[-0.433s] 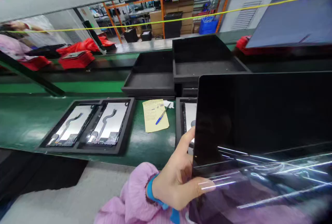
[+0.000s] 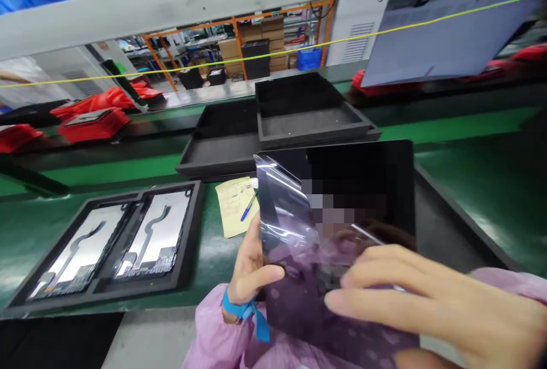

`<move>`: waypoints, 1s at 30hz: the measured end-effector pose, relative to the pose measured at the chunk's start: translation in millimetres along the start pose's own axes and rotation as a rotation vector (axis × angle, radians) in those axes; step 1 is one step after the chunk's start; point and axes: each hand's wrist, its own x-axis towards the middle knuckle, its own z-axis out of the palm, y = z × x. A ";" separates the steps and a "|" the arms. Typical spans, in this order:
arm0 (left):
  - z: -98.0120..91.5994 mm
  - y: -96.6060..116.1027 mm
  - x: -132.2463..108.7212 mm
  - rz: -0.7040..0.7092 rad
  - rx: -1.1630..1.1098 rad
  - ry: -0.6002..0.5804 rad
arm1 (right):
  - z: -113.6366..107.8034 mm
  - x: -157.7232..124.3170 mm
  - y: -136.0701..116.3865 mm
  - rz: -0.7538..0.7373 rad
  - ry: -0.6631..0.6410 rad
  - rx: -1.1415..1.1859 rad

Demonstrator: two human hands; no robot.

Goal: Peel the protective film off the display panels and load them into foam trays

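Note:
I hold a black glossy tablet screen point(image 2: 367, 181) tilted up in front of me. My left hand point(image 2: 250, 269) grips its left edge, thumb across the front. A clear purplish film point(image 2: 290, 232) is curling off the screen's lower left part. My right hand point(image 2: 431, 300) lies close to the camera over the lower part of the screen, fingers stretched out flat on the film. A pink sleeve and a blue wrist strap point(image 2: 252, 315) show on my left arm.
A black foam tray point(image 2: 188, 255) with two open tablet bodies lies on the green belt at the left. A yellow note with a blue pen point(image 2: 247, 207) lies beside it. Empty black trays point(image 2: 307, 124) are stacked behind. Red bags point(image 2: 92, 118) sit far left.
The screen has moved left and lower, now seen smaller. The film has lifted off its left side. My right hand has come into view on the film.

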 end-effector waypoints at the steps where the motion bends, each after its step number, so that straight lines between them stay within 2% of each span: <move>1: -2.0 -0.9 -0.7 -0.011 0.010 0.016 | -0.5 9.3 -3.3 -0.040 -0.012 0.016; 4: -2.9 -2.1 -4.9 -0.038 -0.018 0.048 | -6.2 28.2 -7.4 -0.205 -0.123 0.010; 8: 4.3 2.4 -7.3 -0.023 -0.107 0.080 | -18.4 33.1 -8.8 -0.409 -0.270 -0.123; 12: 12.3 11.1 4.2 -0.055 -0.152 -0.003 | -36.3 41.5 1.5 -0.375 -0.283 -0.211; 16: 11.6 13.0 27.4 0.020 -0.153 0.010 | -61.4 62.2 34.3 -0.382 -0.217 -0.033; 18: 8.9 12.8 38.2 0.063 -0.114 0.014 | -70.7 71.7 50.2 -0.367 -0.233 0.056; 20: 7.4 13.9 45.5 0.079 -0.069 0.000 | -73.3 78.9 59.9 -0.368 -0.273 0.096; 21: 7.5 15.1 47.7 0.085 -0.054 -0.008 | -71.5 81.7 62.2 -0.375 -0.253 0.098; 23: 8.5 17.7 49.5 0.094 -0.038 -0.009 | -62.8 86.2 62.8 -0.369 -0.060 0.066; 25: 9.5 19.4 49.4 0.118 -0.022 0.030 | -50.5 89.6 60.9 -0.291 0.268 0.032; 27: 9.5 19.4 49.1 0.165 0.019 0.141 | -39.6 92.4 59.3 -0.158 0.555 0.048; 28: 9.3 18.8 49.1 0.196 0.053 0.214 | -35.7 93.8 59.1 -0.099 0.640 0.087; 30: 9.7 17.3 49.5 0.265 0.123 0.334 | -31.4 96.6 60.4 -0.023 0.729 0.185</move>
